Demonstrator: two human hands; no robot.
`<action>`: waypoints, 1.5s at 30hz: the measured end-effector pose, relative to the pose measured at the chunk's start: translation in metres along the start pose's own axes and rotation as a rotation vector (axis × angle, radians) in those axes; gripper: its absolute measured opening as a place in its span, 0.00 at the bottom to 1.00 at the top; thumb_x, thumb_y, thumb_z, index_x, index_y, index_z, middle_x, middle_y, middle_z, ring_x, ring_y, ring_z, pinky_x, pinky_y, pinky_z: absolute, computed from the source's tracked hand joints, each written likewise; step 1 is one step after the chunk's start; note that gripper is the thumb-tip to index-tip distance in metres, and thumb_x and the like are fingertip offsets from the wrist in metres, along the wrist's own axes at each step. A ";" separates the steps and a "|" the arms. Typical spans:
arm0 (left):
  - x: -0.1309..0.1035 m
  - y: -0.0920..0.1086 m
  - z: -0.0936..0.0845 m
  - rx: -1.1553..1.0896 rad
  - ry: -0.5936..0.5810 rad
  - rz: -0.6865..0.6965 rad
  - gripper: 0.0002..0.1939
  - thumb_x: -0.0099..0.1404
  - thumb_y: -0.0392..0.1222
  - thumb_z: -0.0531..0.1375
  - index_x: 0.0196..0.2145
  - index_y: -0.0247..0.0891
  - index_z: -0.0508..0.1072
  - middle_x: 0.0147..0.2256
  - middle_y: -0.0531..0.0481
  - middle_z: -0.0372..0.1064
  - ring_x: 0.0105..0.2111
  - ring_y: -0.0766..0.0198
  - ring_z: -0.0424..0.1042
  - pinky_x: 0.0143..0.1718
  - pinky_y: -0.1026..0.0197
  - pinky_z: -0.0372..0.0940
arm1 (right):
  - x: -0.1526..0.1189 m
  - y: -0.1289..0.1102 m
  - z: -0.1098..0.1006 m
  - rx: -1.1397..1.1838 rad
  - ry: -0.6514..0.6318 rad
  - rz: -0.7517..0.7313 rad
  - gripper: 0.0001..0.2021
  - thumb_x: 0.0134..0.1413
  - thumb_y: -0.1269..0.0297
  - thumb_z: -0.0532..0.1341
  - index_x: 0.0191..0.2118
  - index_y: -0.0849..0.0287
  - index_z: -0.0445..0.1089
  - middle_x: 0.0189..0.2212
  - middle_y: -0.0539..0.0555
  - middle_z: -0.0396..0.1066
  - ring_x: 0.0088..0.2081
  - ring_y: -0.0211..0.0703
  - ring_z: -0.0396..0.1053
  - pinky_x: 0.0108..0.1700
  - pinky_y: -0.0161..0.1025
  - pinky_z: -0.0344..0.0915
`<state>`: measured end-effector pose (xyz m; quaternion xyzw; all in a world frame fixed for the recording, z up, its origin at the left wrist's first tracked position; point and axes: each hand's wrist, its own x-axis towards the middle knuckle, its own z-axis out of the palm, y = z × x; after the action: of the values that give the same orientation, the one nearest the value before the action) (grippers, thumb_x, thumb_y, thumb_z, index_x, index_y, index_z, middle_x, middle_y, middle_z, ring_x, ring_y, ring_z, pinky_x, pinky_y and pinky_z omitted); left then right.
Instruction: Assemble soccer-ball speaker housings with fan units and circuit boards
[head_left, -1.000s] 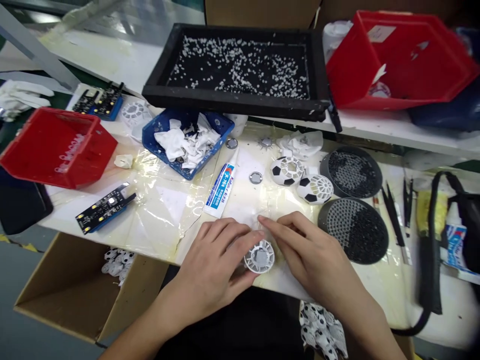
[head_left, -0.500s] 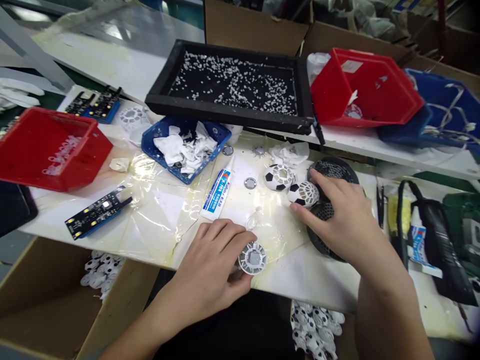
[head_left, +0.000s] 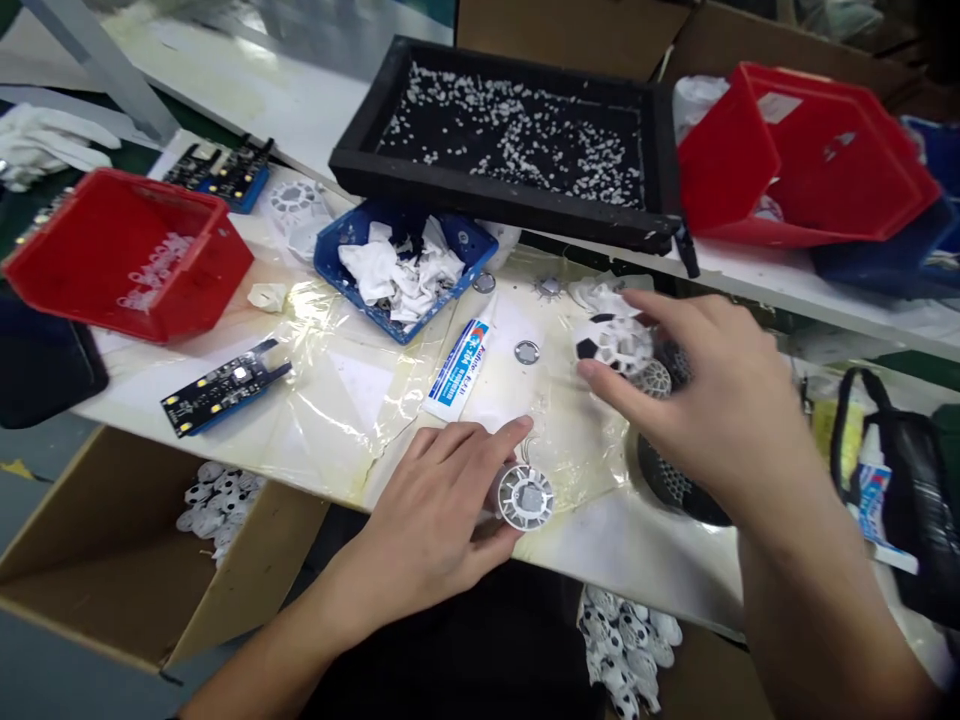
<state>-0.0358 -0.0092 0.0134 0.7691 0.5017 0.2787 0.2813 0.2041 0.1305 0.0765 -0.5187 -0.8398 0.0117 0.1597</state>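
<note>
Since one second ago, the right hand point(head_left: 720, 400) has gone away from its place beside the left hand point(head_left: 442, 510), and now it is at the football-patterned shell point(head_left: 616, 343).

Nearest, under the table edge, many small football-patterned pieces point(head_left: 626, 645) lie at the right, and an open cardboard box point(head_left: 97, 560) at the left has similar pieces inside. At the near edge of the table point(head_left: 352, 400), the left hand is closed around a round white part point(head_left: 526, 498), which has spokes and a grey square in its middle. Its index finger points forward, above the part.

Farther, the right hand has the thumb and the fingers closed on the patterned shell, from two sides. One lattice shell point(head_left: 654, 379) is just beside it, partly hidden by this hand. Also the dark round dish point(head_left: 671, 480) is partly covered.

At the left of these shells lie a small metal disc point(head_left: 527, 352) and a glue tube point(head_left: 461, 370). A circuit board point(head_left: 225, 388) rests more to the left, near a red bin point(head_left: 202, 285). Behind the tube is a blue bin point(head_left: 469, 285) with white scraps; farthest, a black tray point(head_left: 502, 195) holds many white bits.
</note>
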 end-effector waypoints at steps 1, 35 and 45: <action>0.000 -0.001 0.001 -0.006 0.014 -0.001 0.45 0.75 0.39 0.66 0.79 0.40 0.48 0.60 0.45 0.77 0.60 0.49 0.70 0.60 0.46 0.61 | -0.012 -0.006 -0.009 0.050 0.051 -0.003 0.30 0.69 0.44 0.70 0.67 0.57 0.74 0.54 0.64 0.76 0.54 0.61 0.75 0.56 0.58 0.71; -0.014 -0.001 -0.015 0.048 -0.053 0.027 0.56 0.70 0.44 0.71 0.83 0.41 0.42 0.74 0.32 0.60 0.73 0.39 0.62 0.71 0.38 0.68 | -0.110 -0.081 0.026 0.187 -0.125 -0.071 0.37 0.70 0.46 0.70 0.74 0.58 0.62 0.63 0.65 0.70 0.60 0.63 0.66 0.58 0.59 0.65; -0.023 -0.025 0.010 0.030 0.157 0.002 0.34 0.72 0.53 0.72 0.72 0.53 0.72 0.62 0.46 0.76 0.59 0.38 0.75 0.60 0.40 0.72 | -0.163 0.110 -0.064 -0.127 0.327 0.794 0.23 0.76 0.45 0.61 0.65 0.52 0.76 0.48 0.62 0.81 0.45 0.55 0.79 0.47 0.51 0.73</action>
<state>-0.0518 -0.0237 -0.0150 0.7495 0.5256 0.3308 0.2292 0.3848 0.0293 0.0750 -0.8054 -0.5378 -0.0620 0.2415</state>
